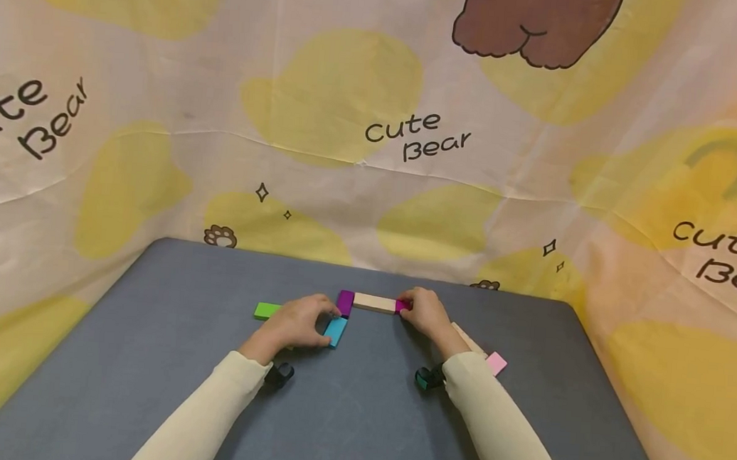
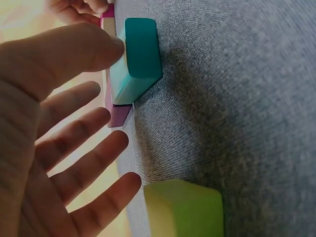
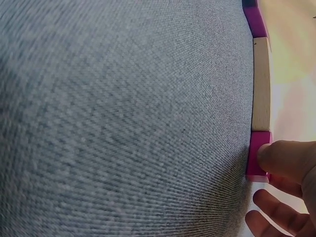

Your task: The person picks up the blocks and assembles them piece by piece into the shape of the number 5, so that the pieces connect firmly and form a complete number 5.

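Note:
My left hand (image 1: 298, 323) is beside a light blue wooden block (image 1: 335, 332). In the left wrist view its thumb touches the blue block (image 2: 143, 49), while the other fingers reach out straight with nothing in them. A purple block (image 1: 345, 302) meets the far end of the blue one. From the purple block a plain wood block (image 1: 374, 302) runs to the right. At that block's right end, my right hand (image 1: 427, 312) pinches a magenta block (image 3: 254, 155) by thumb and fingers, its end against the plain block.
A green block (image 1: 265, 311) lies left of the left hand, partly hidden by it. Past the right wrist are another plain block (image 1: 468, 338) and a pink block (image 1: 496, 363), partly covered by the arm. A printed cloth (image 1: 325, 113) hangs behind the grey table (image 1: 355, 421).

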`<state>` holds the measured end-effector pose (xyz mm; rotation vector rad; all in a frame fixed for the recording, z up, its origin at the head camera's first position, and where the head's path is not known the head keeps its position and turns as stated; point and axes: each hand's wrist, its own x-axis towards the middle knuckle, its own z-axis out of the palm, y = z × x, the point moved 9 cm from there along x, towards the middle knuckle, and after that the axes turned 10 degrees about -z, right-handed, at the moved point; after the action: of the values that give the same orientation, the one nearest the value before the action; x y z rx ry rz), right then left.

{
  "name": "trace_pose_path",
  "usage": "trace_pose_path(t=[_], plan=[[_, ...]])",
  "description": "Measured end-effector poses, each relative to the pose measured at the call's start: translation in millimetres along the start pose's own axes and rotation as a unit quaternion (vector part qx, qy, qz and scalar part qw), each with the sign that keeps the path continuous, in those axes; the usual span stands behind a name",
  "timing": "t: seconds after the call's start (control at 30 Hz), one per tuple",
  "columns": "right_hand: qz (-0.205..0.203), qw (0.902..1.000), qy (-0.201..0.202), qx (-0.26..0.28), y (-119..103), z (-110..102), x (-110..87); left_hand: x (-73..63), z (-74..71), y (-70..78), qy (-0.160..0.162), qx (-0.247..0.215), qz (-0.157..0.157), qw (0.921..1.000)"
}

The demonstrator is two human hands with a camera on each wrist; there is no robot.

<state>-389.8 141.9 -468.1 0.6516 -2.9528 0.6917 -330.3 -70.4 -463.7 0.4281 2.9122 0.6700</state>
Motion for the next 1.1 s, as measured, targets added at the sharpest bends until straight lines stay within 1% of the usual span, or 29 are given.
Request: trace_pose_path(t=[0.1, 0.23, 0.43, 0.67, 0.83, 0.97, 1.1], plan=[[0.0, 1.0, -0.004, 0.003, 0.4, 2.7, -0.7, 0.0, 3.5, -1.0, -0.01, 0.004, -0.001, 0.9999], [0.002, 1.0, -0.006, 0.005, 1.1, 4.5, -0.8, 0.0, 7.0, -2.1, -0.013, 0.011, 0.003, 0.9998], [0.002, 1.0, -0.001, 0.002, -0.2, 2.6, -0.5, 0.8, 8.1, -3.7, -0.007, 0.013, -0.001, 0.9999], [-0.003, 0.9999, 0.0, -0.01, -2.1, 2.0, 0.0, 1.3, 6.8, -4.5, 0.006, 0.006, -0.013, 0.9999], [0.0, 0.9998, 0.002, -0.022, -0.8, 2.1, -0.6, 2.1, 7.4, -5.0, 0.013, 0.012, -0.016, 0.9997], [-0.002, 0.9995, 0.002, -0.031, 0.8, 2.6, -1.1, 1.9, 7.4, -4.0, 0.011, 0.011, -0.022, 0.9996], [-0.001, 0.9996, 0.001, -0.028, 1.7, 1.4, -2.2, 1.4, 6.9, -2.0, 0.008, 0.007, -0.024, 0.9996]])
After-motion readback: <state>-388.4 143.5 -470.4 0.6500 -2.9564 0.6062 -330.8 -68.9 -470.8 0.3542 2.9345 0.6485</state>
